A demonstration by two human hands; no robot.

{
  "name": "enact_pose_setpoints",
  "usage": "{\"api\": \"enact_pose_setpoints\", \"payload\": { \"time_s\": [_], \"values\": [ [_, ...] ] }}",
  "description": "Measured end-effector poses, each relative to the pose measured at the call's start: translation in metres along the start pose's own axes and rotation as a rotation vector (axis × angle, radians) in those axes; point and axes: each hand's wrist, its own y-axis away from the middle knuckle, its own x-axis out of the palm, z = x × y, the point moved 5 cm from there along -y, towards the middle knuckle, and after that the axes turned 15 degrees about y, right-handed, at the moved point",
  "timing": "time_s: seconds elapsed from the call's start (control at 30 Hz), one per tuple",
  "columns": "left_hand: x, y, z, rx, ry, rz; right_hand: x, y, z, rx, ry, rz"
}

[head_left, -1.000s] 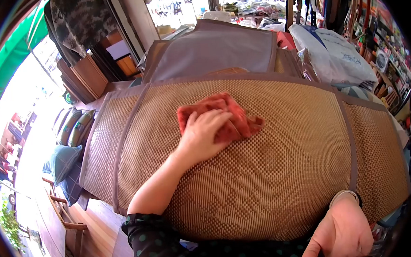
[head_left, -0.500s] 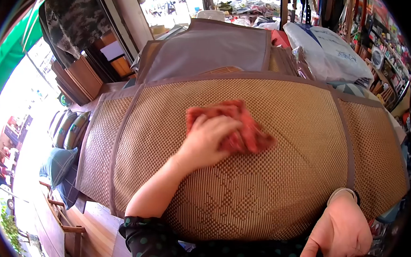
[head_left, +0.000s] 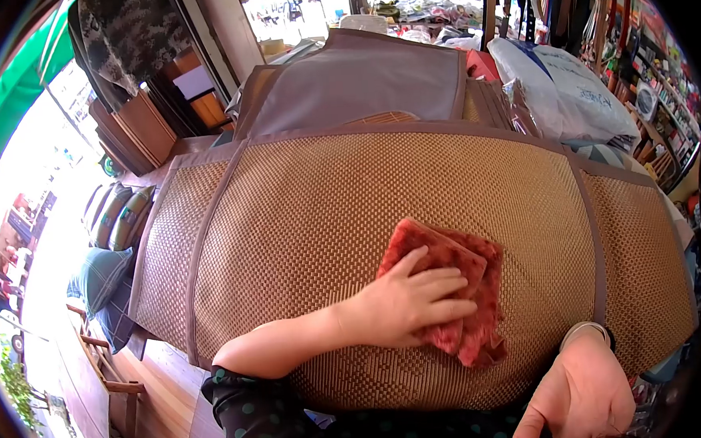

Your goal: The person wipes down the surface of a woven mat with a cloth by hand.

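Observation:
My left hand (head_left: 408,300) presses down on a folded red plush cloth (head_left: 478,271), its fingers spread over the top while the cloth stays under the palm. Beneath the cloth lies a woven tan mat (head_left: 302,214) with brown fabric borders, draped over a broad raised surface. A pattern in the weave shows faintly near my forearm. At the lower right, my right hand (head_left: 582,389) lies palm up beside the mat's near edge, with a band round its wrist. Its thumb stands apart from the palm, and the other fingertips are cut off by the frame.
Behind the mat lies a grey, brown-edged sheet (head_left: 366,73). A stuffed white plastic bag (head_left: 563,89) sits at the back right. Cushions (head_left: 101,278) are stacked at the left above a wooden frame (head_left: 107,366). Crowded shelves (head_left: 664,103) stand at the far right.
My left hand has slid the red cloth right and towards me across the mat. The cloth now lies flatter under the fingers. My right hand has stayed in place.

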Motion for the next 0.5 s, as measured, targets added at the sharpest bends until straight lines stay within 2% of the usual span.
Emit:
{"api": "enact_pose_setpoints", "payload": {
  "time_s": [0.1, 0.13, 0.2, 0.3, 0.37, 0.4, 0.43, 0.5],
  "values": [
    [-0.029, 0.001, 0.022, -0.102, -0.03, -0.126, -0.005, -0.002, 0.002, -0.012, 0.138, 0.001],
    [-0.037, 0.006, 0.037, -0.114, -0.057, -0.24, -0.005, -0.004, 0.0, -0.014, 0.327, 0.086],
    [-0.06, 0.02, 0.065, -0.296, -0.141, -0.349, -0.006, -0.005, -0.003, -0.015, 0.519, 0.169],
    [-0.083, 0.042, 0.085, -0.442, -0.304, -0.526, -0.006, -0.003, -0.003, 0.001, 0.495, 0.183],
    [-0.074, 0.038, 0.077, -0.396, -0.276, -0.471, -0.013, 0.002, 0.007, -0.072, 0.067, -0.133],
    [-0.066, 0.032, 0.07, -0.349, -0.242, -0.413, -0.017, 0.003, 0.008, -0.08, 0.065, -0.133],
    [-0.053, 0.023, 0.065, -0.272, -0.149, -0.327, -0.018, 0.002, 0.005, -0.034, 0.306, 0.027],
    [-0.03, 0.007, 0.031, -0.159, -0.063, -0.169, -0.029, 0.005, 0.004, -0.004, 0.542, 0.206]
  ]
}}
